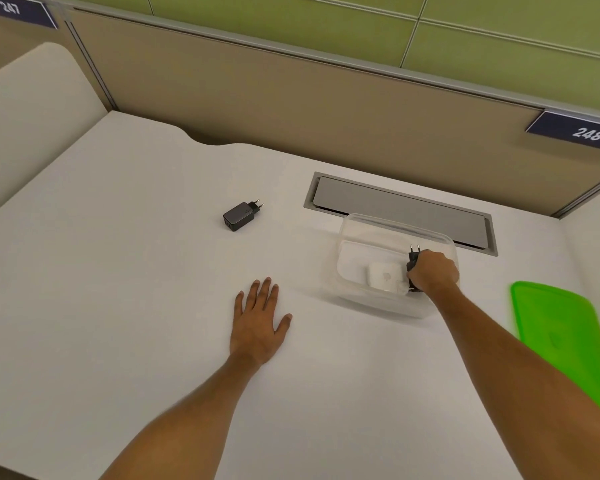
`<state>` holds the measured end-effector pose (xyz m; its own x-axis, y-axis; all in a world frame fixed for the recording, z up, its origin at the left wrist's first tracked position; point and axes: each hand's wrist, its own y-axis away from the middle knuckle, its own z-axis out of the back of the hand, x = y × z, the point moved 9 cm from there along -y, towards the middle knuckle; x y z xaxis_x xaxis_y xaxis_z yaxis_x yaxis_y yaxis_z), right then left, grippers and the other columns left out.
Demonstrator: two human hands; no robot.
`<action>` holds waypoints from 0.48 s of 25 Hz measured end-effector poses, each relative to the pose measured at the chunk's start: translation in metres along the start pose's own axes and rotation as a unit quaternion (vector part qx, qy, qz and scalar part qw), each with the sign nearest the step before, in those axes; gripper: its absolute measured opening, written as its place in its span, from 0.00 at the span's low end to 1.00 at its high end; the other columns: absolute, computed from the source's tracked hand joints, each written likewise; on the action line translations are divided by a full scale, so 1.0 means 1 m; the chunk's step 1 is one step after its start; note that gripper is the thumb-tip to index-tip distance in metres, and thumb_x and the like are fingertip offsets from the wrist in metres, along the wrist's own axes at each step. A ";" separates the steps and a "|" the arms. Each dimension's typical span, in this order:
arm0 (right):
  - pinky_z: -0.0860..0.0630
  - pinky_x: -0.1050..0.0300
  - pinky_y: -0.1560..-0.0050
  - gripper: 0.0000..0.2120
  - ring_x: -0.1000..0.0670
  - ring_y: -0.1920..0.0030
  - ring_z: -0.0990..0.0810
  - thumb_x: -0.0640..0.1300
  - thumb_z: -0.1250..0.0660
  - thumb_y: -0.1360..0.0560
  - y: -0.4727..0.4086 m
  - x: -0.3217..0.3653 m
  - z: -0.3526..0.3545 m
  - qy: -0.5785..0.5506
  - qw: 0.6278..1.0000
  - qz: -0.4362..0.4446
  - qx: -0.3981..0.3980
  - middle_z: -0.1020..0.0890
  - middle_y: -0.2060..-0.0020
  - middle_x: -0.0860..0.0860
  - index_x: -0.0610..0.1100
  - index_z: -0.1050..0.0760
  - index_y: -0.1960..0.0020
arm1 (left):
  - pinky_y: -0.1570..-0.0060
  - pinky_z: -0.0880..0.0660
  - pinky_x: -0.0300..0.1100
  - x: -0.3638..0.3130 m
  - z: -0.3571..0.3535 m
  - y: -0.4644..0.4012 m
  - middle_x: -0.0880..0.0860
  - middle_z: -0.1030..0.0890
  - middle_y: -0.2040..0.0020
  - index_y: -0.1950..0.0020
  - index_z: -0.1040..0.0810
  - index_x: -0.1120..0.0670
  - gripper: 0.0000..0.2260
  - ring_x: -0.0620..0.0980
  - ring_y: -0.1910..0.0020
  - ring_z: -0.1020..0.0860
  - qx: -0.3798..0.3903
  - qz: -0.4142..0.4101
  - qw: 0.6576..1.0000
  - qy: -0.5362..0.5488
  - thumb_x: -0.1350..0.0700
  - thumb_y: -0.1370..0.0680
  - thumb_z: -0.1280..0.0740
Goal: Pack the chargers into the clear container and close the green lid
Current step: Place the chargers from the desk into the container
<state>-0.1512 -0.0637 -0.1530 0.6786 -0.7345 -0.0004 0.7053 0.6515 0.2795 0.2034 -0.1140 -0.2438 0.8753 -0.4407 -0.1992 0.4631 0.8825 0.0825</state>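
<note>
The clear container (357, 233) stands on the white desk, right of centre. A white charger (383, 276) lies on its floor. My right hand (433, 273) reaches inside the container and is shut on a black charger (413, 258), whose two prongs point up. Another black charger (240, 216) lies on the desk to the left of the container, prongs toward the back right. My left hand (258, 317) rests flat on the desk, fingers spread, holding nothing. The green lid (565, 337) lies flat on the desk to the right of the container.
A grey cable hatch (378, 199) is set into the desk just behind the container. A tan partition (291, 98) runs along the desk's back, with number plates 247 and 248. The desk's front edge is close to me.
</note>
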 end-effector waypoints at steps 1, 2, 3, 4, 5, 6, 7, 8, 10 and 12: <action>0.27 0.54 0.59 0.13 0.40 0.49 0.19 0.45 0.38 0.23 -0.001 0.001 -0.002 0.004 1.000 -0.002 0.001 0.18 0.50 0.42 0.38 0.24 0.43 | 0.24 0.54 0.53 0.000 0.001 0.000 0.51 0.48 0.21 0.23 0.48 0.52 0.31 0.50 0.22 0.52 -0.003 0.001 1.000 0.002 0.38 0.23 0.55; 0.27 0.54 0.60 0.13 0.40 0.50 0.19 0.44 0.38 0.23 -0.001 0.000 -0.004 0.008 1.000 -0.004 0.004 0.18 0.51 0.42 0.38 0.24 0.43 | 0.25 0.54 0.53 0.000 0.002 0.000 0.51 0.48 0.21 0.23 0.47 0.52 0.31 0.51 0.22 0.52 -0.006 0.001 1.000 0.006 0.38 0.23 0.55; 0.28 0.55 0.60 0.12 0.40 0.50 0.19 0.43 0.38 0.23 -0.002 0.000 -0.005 0.016 1.000 -0.006 0.008 0.18 0.51 0.42 0.38 0.24 0.43 | 0.25 0.54 0.53 0.000 0.001 0.000 0.51 0.48 0.21 0.23 0.47 0.52 0.31 0.51 0.22 0.52 -0.005 0.001 1.000 0.007 0.38 0.23 0.54; 0.28 0.55 0.60 0.11 0.40 0.49 0.19 0.42 0.38 0.23 -0.003 0.001 -0.006 0.025 1.000 -0.007 0.011 0.18 0.51 0.42 0.38 0.25 0.43 | 0.25 0.55 0.53 0.000 0.001 0.000 0.51 0.48 0.21 0.23 0.47 0.52 0.31 0.51 0.22 0.52 -0.003 0.000 1.000 0.005 0.38 0.22 0.54; 0.29 0.55 0.60 0.11 0.40 0.49 0.19 0.40 0.38 0.23 -0.003 0.002 -0.004 0.036 0.999 -0.006 0.013 0.18 0.51 0.42 0.39 0.25 0.43 | 0.26 0.56 0.53 0.000 0.000 0.000 0.50 0.49 0.21 0.23 0.48 0.52 0.31 0.50 0.22 0.52 -0.002 0.000 1.000 0.003 0.38 0.22 0.54; 0.29 0.55 0.61 0.11 0.41 0.50 0.19 0.39 0.39 0.24 -0.004 0.005 -0.002 0.051 0.999 -0.003 0.014 0.19 0.53 0.43 0.39 0.24 0.44 | 0.26 0.57 0.52 0.001 0.000 0.000 0.50 0.49 0.21 0.23 0.48 0.52 0.31 0.50 0.22 0.53 -0.002 0.000 1.000 0.002 0.38 0.22 0.54; 0.30 0.55 0.61 0.11 0.41 0.51 0.19 0.39 0.39 0.25 -0.004 0.009 0.003 0.070 0.997 0.003 0.015 0.20 0.55 0.43 0.39 0.24 0.44 | 0.27 0.57 0.52 0.001 0.000 0.000 0.50 0.48 0.21 0.23 0.48 0.52 0.31 0.50 0.22 0.52 -0.002 0.001 1.000 0.002 0.38 0.22 0.53; 0.30 0.55 0.61 0.11 0.42 0.53 0.20 0.38 0.39 0.25 -0.004 0.015 0.010 0.092 0.996 0.010 0.011 0.21 0.57 0.44 0.40 0.23 0.44 | 0.27 0.57 0.52 0.001 0.001 0.000 0.51 0.48 0.21 0.23 0.47 0.52 0.31 0.51 0.22 0.52 -0.003 0.002 1.000 0.002 0.38 0.22 0.53; 0.29 0.55 0.60 0.12 0.42 0.53 0.20 0.37 0.38 0.26 -0.004 0.032 0.031 0.140 0.990 0.024 -0.008 0.19 0.55 0.44 0.41 0.23 0.44 | 0.27 0.56 0.52 0.001 0.001 0.000 0.51 0.46 0.21 0.23 0.46 0.52 0.31 0.51 0.22 0.50 -0.004 0.003 1.000 0.002 0.38 0.22 0.52; 0.28 0.55 0.58 0.14 0.42 0.52 0.20 0.37 0.37 0.27 -0.004 0.056 0.053 0.180 0.982 0.041 -0.030 0.18 0.52 0.44 0.41 0.24 0.42 | 0.27 0.56 0.53 0.001 0.001 0.000 0.51 0.46 0.21 0.23 0.46 0.52 0.31 0.51 0.22 0.50 -0.006 0.004 1.000 0.002 0.38 0.22 0.52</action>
<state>-0.1269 -0.1173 -0.1032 0.7549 -0.5710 -0.3226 0.6484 0.7238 0.2361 0.2048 -0.1148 -0.2427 0.8783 -0.4332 -0.2021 0.4545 0.8878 0.0721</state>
